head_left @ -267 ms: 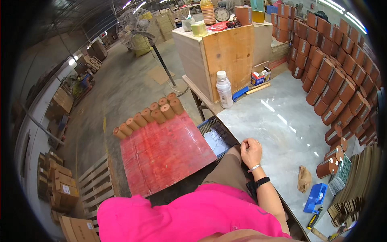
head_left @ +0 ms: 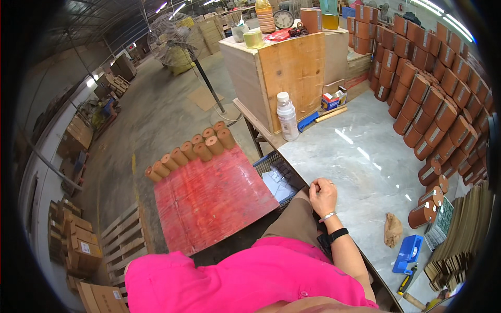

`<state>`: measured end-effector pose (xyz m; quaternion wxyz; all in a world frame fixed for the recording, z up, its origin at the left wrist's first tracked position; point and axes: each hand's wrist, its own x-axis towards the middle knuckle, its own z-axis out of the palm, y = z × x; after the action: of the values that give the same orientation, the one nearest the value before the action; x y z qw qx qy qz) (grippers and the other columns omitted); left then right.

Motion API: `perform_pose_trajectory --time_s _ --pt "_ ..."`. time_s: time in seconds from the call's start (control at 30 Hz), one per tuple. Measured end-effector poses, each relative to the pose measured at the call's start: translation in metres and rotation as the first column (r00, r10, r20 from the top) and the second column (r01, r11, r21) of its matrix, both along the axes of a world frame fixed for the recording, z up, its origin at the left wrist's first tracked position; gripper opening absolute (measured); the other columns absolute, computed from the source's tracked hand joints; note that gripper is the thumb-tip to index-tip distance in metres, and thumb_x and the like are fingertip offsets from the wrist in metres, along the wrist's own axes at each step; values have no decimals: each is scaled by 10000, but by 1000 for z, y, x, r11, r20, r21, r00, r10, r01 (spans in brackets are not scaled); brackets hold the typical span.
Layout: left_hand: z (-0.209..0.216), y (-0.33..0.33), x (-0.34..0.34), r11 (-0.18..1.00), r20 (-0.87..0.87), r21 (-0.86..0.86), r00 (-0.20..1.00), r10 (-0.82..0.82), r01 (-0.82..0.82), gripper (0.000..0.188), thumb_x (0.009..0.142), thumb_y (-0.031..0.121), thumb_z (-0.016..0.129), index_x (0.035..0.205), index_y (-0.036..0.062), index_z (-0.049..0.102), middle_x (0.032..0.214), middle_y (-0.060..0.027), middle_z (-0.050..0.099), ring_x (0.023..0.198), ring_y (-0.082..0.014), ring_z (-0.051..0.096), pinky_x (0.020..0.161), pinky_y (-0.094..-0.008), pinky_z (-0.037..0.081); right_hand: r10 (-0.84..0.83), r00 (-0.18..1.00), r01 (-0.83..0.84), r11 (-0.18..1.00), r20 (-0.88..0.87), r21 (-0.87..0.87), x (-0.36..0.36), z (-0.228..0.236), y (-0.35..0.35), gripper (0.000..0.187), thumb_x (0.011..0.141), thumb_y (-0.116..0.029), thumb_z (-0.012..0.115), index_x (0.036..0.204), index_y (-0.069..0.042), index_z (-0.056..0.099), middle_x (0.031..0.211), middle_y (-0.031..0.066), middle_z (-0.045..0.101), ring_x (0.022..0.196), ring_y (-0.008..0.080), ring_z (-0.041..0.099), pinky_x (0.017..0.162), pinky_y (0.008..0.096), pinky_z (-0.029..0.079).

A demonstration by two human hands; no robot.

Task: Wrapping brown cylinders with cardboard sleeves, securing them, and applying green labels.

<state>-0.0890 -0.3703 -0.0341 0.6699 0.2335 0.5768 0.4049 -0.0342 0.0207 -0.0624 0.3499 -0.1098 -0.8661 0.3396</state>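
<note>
My right hand (head_left: 323,197) rests at the near edge of the grey table (head_left: 349,156), just beside my knee (head_left: 301,203). Its fingers are curled in and nothing shows between them. A bracelet (head_left: 327,216) and a black wristband (head_left: 338,236) circle that wrist. Out of the picture is my left hand; only the pink sleeve (head_left: 148,274) shows on that side. Beyond the hand, a white-capped bottle (head_left: 287,117) stands upright at the table's far left corner. Beside it lie a blue-handled tool (head_left: 308,122) and a wooden stick (head_left: 331,114).
Brown cylinders (head_left: 412,104) are stacked high along the right. A blue tool (head_left: 408,254), a tan glove-like piece (head_left: 392,229) and cardboard sheets (head_left: 467,235) lie nearer. Leftward, a red board (head_left: 209,203) carries several brown rolls (head_left: 180,156). A fan (head_left: 172,39) and a pallet (head_left: 122,237) stand farther off.
The whole view has shifted very slightly to the left. My right hand keeps its place and curled shape at the table edge.
</note>
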Motion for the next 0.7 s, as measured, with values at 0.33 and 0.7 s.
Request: perform_pose_trajectory --time_s 0.33,0.7 --pt "8 16 -18 992 51 -106 996 78 -73 333 949 208 655 1211 8 606 1095 -133 687 959 -226 671 824 -363 555 4 1000 -4 1000 11 -16 0 5 -1 83 803 -90 680 752 -99 616 710 54 594 735 281 575 695 405 413" --pt "17 24 -23 959 100 -239 979 178 -150 345 950 212 659 1224 9 601 1097 -132 686 955 -219 672 828 -359 554 83 988 -127 916 -131 -382 30 57 11 119 795 -58 708 914 -46 704 812 65 635 766 212 581 731 328 451"
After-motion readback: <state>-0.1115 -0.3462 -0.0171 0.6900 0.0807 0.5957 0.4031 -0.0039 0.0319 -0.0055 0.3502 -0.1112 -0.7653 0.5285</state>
